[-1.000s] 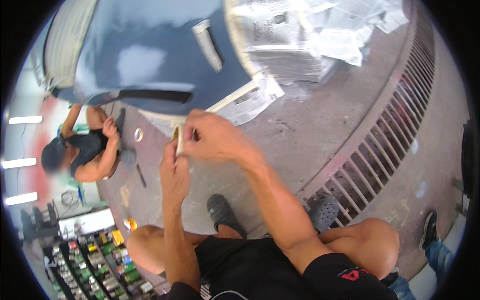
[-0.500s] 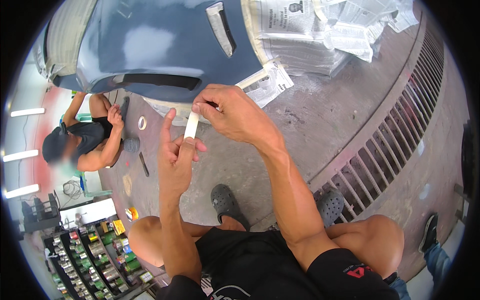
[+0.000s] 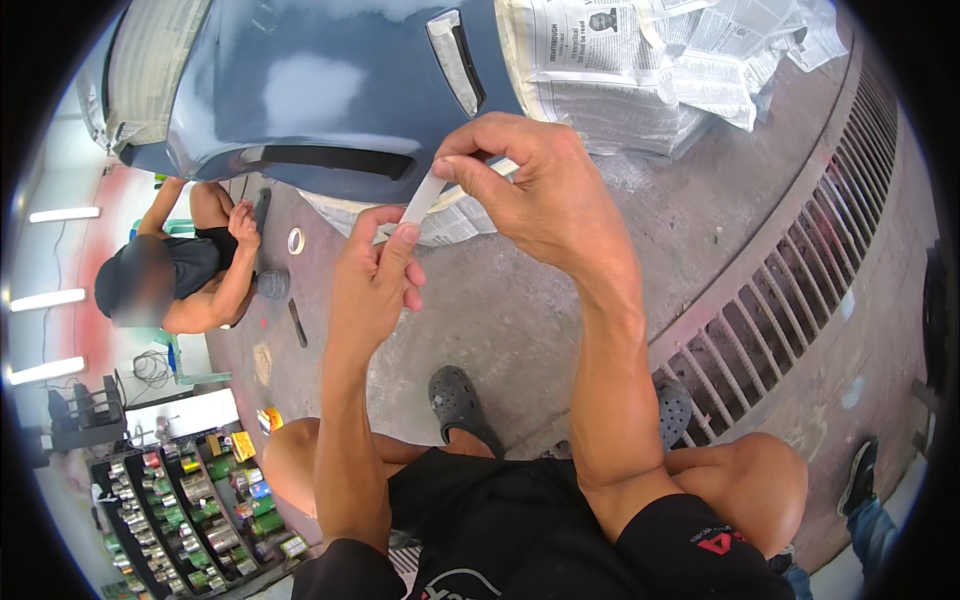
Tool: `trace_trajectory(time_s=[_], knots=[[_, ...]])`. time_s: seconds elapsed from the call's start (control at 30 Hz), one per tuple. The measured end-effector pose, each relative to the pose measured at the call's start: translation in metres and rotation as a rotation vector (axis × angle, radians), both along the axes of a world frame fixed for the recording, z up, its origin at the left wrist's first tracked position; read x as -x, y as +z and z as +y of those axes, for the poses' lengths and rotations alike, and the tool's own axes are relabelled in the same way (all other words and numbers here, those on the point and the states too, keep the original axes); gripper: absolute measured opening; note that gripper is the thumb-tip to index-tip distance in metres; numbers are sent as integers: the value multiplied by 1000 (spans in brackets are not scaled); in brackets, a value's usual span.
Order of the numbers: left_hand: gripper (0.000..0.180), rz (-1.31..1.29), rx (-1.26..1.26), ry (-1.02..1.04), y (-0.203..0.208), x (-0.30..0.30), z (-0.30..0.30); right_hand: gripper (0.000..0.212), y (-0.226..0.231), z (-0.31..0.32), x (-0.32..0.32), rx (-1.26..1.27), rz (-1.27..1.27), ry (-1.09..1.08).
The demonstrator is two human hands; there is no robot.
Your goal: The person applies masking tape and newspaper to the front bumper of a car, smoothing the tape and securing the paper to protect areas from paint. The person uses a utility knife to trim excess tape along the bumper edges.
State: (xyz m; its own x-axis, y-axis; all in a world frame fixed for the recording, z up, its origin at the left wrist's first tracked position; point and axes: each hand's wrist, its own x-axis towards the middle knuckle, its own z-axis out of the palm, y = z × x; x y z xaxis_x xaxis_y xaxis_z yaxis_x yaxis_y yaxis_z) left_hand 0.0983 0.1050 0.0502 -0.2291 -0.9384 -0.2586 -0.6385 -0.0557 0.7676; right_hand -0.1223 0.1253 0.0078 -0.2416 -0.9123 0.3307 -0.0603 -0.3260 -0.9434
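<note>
A short pale strip of masking tape (image 3: 421, 203) stretches at a slant between my two hands. My left hand (image 3: 378, 275) pinches its lower end between thumb and fingers. At the upper end, my right hand (image 3: 545, 195) grips the tape with thumb and bent forefinger. Both hands are in the air in front of a blue-grey car body (image 3: 300, 100), whose lower edge lies just beyond them. Newspaper (image 3: 600, 85) is taped along the right side of that body, and more newspaper (image 3: 455, 225) shows under its edge, partly hidden behind my hands.
A co-worker (image 3: 195, 270) sits low at the left. Near them on the floor lie a tape roll (image 3: 296, 240) and a dark flat tool (image 3: 298, 323). A metal drain grate (image 3: 765, 310) curves along the right. Shelves of cans (image 3: 180, 515) stand at the lower left.
Both hands have moved up and to the right with the tape, which now slants more. My left forefinger, stretched upward before, has bent down to the strip.
</note>
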Motion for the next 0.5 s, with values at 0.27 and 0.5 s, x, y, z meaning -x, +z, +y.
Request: trace_trajectory(time_s=[0.27,0.5], knots=[[24,-326,650,-174,-35,7,40,14,-9,-2,14,-20,-54,-193],[39,-483,234,-197,-250,-36,147,18,-24,-9,29,122,-513,-221]])
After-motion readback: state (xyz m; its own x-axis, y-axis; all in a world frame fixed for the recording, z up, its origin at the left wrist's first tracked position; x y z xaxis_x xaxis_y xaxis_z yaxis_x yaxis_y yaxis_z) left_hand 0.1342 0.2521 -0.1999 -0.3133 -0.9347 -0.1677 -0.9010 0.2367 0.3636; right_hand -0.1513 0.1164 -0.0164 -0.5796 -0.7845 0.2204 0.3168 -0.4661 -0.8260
